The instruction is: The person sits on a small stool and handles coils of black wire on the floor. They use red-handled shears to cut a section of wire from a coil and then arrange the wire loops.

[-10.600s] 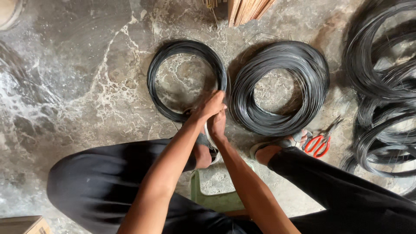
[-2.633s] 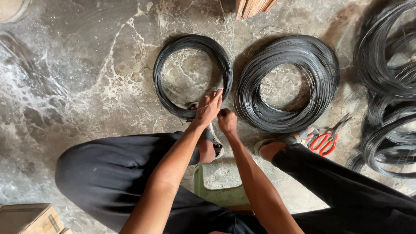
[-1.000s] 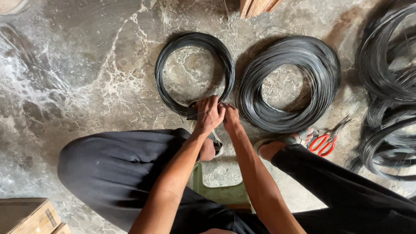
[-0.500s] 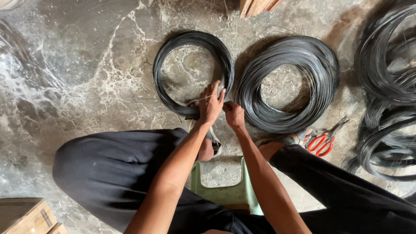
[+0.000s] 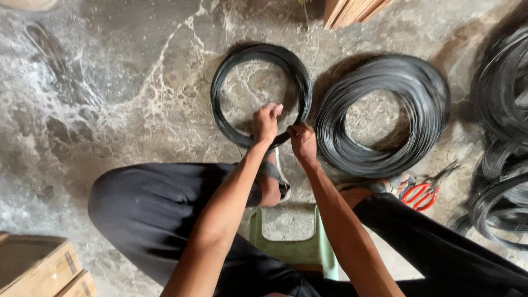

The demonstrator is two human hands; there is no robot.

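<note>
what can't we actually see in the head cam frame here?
- Head view: the near rim of the small wire coil is covered by the left hand and right hand; the grip underneath is hidden.
- Wire bundles cut off by the right edge.
- Red-handled cutters: blades too small to read.
- Green stool mostly behind the arms.

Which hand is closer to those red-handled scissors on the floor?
The right hand is nearer: the red-handled scissors lie off to its right, by the foot. The left hand sits farther away, on the small wire coil.
</note>
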